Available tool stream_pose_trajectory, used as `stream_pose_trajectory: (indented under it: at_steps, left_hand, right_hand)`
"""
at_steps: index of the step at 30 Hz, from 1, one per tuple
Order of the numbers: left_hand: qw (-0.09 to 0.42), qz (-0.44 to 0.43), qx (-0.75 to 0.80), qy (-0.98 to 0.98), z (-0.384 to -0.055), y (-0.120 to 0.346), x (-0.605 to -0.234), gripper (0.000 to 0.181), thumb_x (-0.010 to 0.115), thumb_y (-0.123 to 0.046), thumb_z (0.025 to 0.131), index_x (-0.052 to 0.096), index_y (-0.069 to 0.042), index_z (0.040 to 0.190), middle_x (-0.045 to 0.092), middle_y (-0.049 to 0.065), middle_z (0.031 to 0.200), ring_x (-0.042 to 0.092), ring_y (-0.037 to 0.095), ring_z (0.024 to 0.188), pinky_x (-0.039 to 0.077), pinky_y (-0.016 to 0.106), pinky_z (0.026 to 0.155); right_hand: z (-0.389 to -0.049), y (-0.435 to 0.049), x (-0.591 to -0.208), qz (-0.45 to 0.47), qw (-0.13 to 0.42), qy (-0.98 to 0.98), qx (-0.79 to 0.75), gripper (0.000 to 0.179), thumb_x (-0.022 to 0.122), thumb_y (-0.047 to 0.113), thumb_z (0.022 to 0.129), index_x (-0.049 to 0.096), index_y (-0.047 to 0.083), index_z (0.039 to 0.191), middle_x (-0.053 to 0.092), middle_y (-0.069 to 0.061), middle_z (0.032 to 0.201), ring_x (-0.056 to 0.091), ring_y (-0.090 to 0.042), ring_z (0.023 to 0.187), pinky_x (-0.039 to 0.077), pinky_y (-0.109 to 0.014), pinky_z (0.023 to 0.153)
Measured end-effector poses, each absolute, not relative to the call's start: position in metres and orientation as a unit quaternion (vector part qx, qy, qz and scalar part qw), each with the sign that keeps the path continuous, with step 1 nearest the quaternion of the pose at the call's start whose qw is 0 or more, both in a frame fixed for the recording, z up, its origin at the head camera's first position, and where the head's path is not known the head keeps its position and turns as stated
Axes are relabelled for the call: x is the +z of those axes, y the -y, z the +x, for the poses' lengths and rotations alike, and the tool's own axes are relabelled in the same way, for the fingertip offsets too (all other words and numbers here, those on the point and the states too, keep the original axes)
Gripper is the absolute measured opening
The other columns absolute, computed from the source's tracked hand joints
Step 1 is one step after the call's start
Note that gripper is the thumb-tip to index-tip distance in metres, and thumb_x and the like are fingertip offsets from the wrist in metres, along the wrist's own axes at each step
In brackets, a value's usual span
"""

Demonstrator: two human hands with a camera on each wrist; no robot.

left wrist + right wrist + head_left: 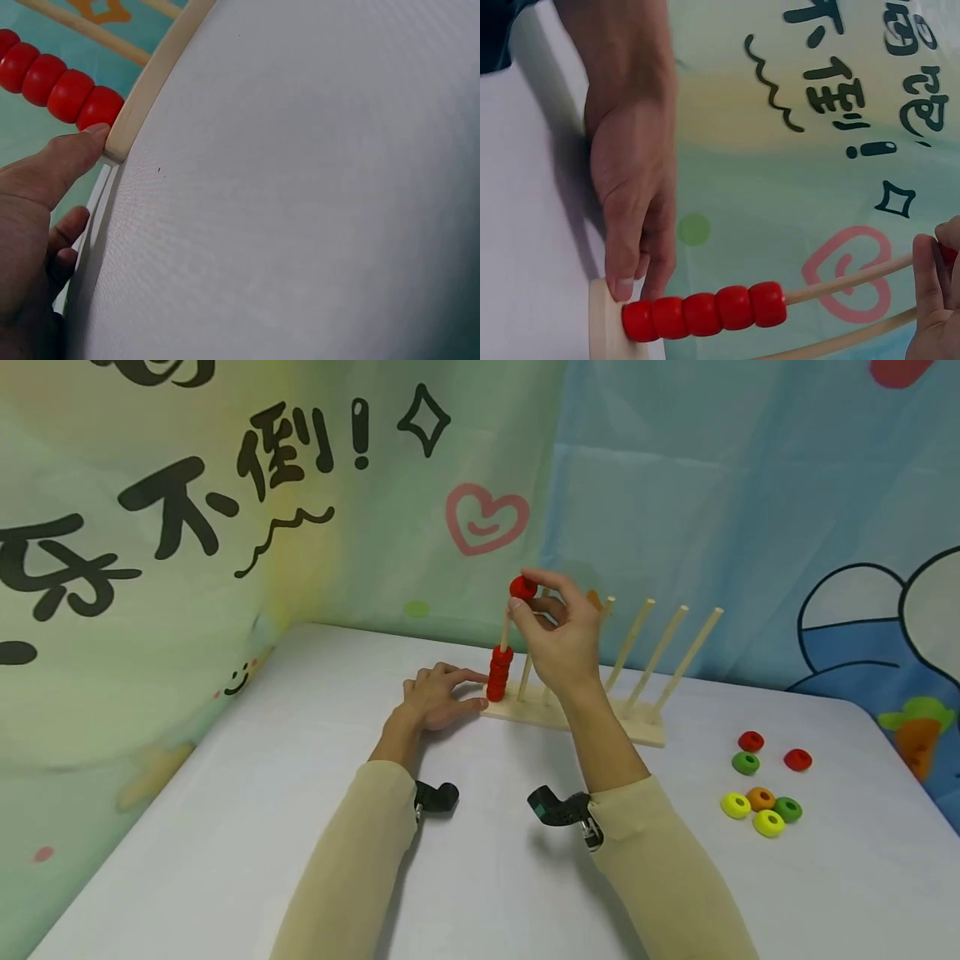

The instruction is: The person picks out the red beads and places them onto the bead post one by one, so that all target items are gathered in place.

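Up at the tip of the leftmost peg (505,633), a red bead (521,587) sits inside the grip of the right hand (566,639), pinched between thumb and fingers; whether it's threaded, I can't tell. It looks light, hard and slightly slick, best held by its sides. Below, five stacked red beads (497,675) meet the wooden rack (645,732), whose left end the left hand (438,697) touches, fingers relaxed. Loose beads (751,742) lie right on the tabletop (262,818).
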State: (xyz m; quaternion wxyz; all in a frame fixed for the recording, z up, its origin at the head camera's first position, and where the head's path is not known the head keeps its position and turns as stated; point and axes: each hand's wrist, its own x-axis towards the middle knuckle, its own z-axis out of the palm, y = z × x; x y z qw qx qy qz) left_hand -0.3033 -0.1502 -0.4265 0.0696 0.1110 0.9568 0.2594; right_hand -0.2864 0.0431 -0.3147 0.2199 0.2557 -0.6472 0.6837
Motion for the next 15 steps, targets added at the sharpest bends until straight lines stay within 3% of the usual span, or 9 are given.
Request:
stream_pose_trajectory:
  at_steps: [11, 15]
  left_hand:
    - [0.069, 0.111, 0.260, -0.957, -0.301, 0.148, -0.428, 0.049, 0.060, -0.056, 0.097, 0.057, -0.043, 0.144, 0.043, 0.006, 0.153, 0.037, 0.034, 0.137, 0.026, 0.056, 0.108]
    - [0.065, 0.115, 0.260, -0.957, -0.303, 0.148, -0.427, 0.048, 0.060, -0.056, 0.097, 0.057, -0.043, 0.144, 0.043, 0.007, 0.153, 0.038, 0.035, 0.137, 0.026, 0.056, 0.108]
  right_hand:
    - [-0.293, -0.045, -0.314, 0.250, 0.248, 0.702, 0.619, 0.033, 0.068, -0.001, 0.095, 0.067, 0.000, 0.128, 0.064, -0.017, 0.115, 0.072, -0.017, 0.079, 0.060, -0.027, 0.076]
    - [-0.295, -0.049, -0.308, 0.254, 0.225, 0.713, 0.613, 0.032, 0.068, 0.003, 0.096, 0.068, 0.003, 0.128, 0.065, -0.015, 0.115, 0.072, -0.014, 0.072, 0.061, -0.029, 0.072]
